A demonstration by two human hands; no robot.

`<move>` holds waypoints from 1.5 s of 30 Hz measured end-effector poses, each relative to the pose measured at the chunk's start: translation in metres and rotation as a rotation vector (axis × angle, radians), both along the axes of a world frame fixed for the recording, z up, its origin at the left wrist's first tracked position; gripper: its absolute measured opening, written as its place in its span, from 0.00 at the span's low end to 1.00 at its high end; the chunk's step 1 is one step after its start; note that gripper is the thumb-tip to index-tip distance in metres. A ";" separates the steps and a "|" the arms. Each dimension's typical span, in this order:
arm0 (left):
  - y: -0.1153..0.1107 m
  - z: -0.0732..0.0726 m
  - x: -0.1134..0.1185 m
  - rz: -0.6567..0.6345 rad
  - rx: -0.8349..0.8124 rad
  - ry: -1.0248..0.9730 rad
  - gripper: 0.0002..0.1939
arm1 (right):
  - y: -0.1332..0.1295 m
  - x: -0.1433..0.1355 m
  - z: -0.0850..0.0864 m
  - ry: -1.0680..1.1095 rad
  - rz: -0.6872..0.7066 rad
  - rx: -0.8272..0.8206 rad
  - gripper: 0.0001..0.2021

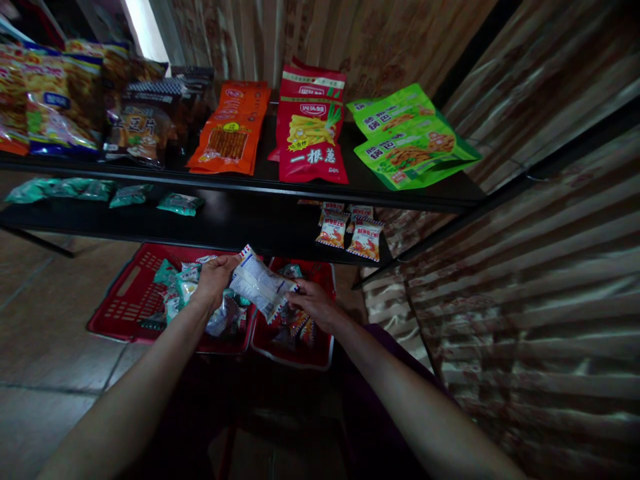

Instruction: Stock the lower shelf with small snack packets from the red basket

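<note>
Between my two hands is a small snack packet (263, 283), its pale printed back and centre seam turned up. My left hand (219, 277) is closed at the packet's upper left end, with the thumb along the top. At the packet's right end, my right hand (316, 303) pinches the edge between thumb and fingers. Below lie two red plastic baskets, side by side. The left basket (117, 300) holds several teal and white packets (173, 290). Several orange-striped packets (303, 328) lie in the right basket (327, 347), partly hidden by my right hand.
On the lower black shelf (240, 217) several small white-and-orange packets (367, 239) lie at right and teal packets (180, 203) at left. The upper shelf (310, 190) bears orange bags (230, 130), red bags (311, 133), green bags (415, 143) and others. A curtain (500, 300) hangs at right.
</note>
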State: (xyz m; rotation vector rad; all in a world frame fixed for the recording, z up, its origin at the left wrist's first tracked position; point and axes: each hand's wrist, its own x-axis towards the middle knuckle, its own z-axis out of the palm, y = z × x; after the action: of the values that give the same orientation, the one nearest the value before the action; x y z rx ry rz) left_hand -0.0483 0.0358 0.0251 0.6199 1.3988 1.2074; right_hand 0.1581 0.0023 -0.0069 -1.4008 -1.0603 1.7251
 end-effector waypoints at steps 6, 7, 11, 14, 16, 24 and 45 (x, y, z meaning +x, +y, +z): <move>0.003 -0.003 0.001 0.070 -0.003 -0.021 0.14 | 0.005 0.001 -0.002 0.052 -0.065 -0.035 0.07; 0.003 -0.002 0.001 0.047 -0.012 -0.032 0.14 | 0.006 0.001 -0.002 0.074 -0.083 -0.053 0.07; 0.002 -0.003 -0.003 -0.003 -0.047 -0.066 0.15 | 0.007 0.003 0.000 0.129 -0.215 -0.170 0.06; 0.002 -0.005 -0.004 -0.006 -0.079 -0.094 0.13 | 0.009 0.006 0.003 0.171 -0.284 -0.219 0.05; 0.002 -0.007 -0.004 -0.033 -0.089 -0.110 0.12 | 0.010 0.006 0.003 0.190 -0.315 -0.232 0.05; 0.004 -0.015 0.000 0.040 -0.078 -0.085 0.10 | 0.003 0.001 0.002 0.211 -0.136 -0.187 0.12; 0.005 -0.018 0.000 0.127 -0.113 -0.046 0.08 | 0.002 -0.005 -0.015 -0.009 -0.098 0.041 0.16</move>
State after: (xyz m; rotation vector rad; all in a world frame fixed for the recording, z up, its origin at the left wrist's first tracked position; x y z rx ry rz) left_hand -0.0483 0.0410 0.0073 0.4273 1.4741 1.2254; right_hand 0.1533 0.0044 -0.0223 -1.4124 -1.0089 1.6205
